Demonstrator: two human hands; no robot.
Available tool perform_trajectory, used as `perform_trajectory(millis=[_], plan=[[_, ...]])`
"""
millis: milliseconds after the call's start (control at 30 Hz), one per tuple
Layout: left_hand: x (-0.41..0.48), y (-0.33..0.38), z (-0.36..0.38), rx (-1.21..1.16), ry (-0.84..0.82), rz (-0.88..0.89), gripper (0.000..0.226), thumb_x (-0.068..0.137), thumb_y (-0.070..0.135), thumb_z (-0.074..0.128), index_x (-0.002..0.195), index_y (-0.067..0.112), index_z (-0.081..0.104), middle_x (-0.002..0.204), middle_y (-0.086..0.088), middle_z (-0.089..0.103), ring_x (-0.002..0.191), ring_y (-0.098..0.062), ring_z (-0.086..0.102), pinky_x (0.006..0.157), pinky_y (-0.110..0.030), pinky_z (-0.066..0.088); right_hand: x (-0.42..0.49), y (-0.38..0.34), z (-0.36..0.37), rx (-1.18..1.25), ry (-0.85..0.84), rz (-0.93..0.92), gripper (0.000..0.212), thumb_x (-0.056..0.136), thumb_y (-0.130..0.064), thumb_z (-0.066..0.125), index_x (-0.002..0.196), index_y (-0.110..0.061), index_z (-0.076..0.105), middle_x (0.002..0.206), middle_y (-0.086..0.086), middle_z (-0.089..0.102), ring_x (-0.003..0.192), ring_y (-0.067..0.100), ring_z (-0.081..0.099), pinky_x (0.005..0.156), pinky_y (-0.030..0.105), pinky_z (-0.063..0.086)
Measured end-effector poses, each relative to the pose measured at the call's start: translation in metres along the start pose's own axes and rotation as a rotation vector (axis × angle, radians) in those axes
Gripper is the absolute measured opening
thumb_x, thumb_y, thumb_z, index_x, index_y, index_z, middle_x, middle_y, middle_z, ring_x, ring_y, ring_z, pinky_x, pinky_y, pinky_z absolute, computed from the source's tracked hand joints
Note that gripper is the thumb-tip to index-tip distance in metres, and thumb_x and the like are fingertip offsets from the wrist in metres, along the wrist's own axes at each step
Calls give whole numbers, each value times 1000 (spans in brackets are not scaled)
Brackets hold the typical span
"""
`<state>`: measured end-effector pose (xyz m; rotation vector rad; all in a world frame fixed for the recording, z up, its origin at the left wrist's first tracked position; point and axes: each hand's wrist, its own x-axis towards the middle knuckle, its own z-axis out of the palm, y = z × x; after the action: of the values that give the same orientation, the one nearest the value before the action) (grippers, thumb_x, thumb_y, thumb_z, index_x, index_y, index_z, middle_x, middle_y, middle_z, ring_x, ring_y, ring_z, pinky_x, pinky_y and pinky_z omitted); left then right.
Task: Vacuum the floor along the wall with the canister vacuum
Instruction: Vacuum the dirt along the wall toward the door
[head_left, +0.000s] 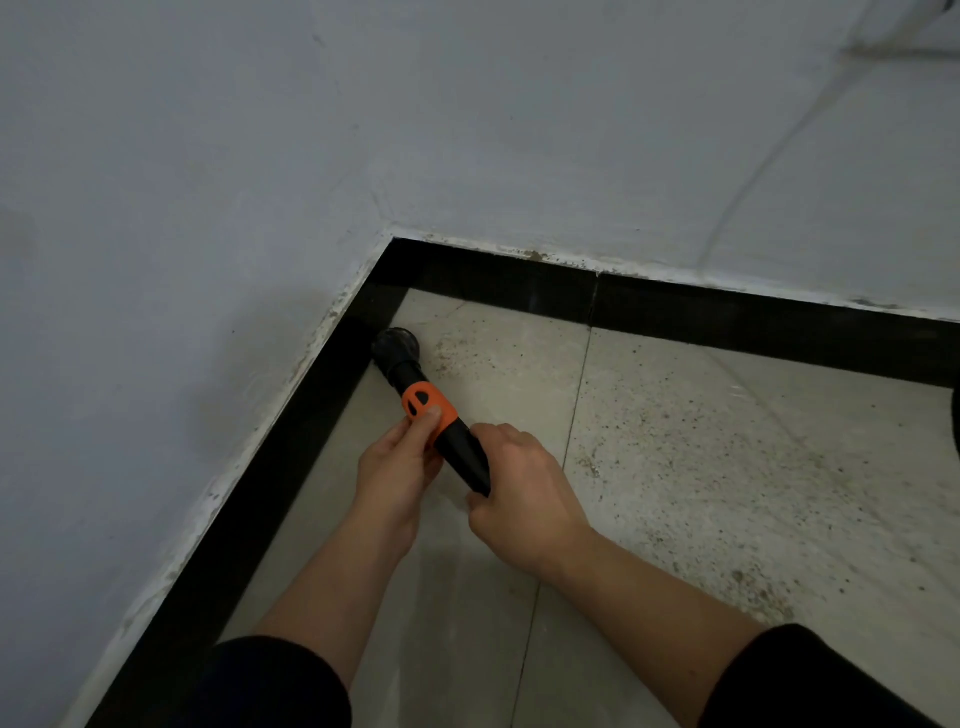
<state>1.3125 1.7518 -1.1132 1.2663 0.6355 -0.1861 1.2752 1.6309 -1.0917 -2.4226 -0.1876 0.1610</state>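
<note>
Both hands curl round the vacuum nozzle: left hand on its orange ring, right hand on the black end.
Grey wall meets pale floor; the round brush tip sits right by the black skirting near the corner, beside brown crumbs.

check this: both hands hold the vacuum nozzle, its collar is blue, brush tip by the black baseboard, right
The head view shows the collar is orange, not blue. The left hand and right hand hold the vacuum nozzle, brush tip by the black baseboard.
</note>
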Motion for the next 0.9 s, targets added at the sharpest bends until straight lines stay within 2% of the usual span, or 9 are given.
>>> perform_trajectory(millis=[333,467,700,900], plan=[[-15,-4,3,6,-59,-21,32,94,22,61,119,4,64,109,-13,71,96,-15,68,79,-21,52,-16,-1,-9,-48,20,7,38,79,-6,59,115,-16,51,106,-1,52,94,17,45,71,23,31],[-19,-6,6,22,-91,-38,31,94,24,61,119,6,64,109,-10,71,102,-16,67,83,-22,51,-22,1,-14,-68,29,17,38,79,-6,59,115,-16,50,103,-3,50,88,13,38,71,23,31],[-27,-12,17,33,-125,-55,31,94,25,61,120,7,64,108,-9,71,102,-15,67,82,-21,51,-32,6,-24,-68,27,55,40,77,-5,58,115,-15,51,106,0,53,94,18,46,74,26,40],[-33,-17,27,65,-147,-61,26,94,26,61,114,10,66,105,-7,72,101,-13,66,82,-20,50,-40,14,-30,-80,46,71,38,77,-6,58,113,-15,51,105,0,52,89,15,41,72,25,35]])
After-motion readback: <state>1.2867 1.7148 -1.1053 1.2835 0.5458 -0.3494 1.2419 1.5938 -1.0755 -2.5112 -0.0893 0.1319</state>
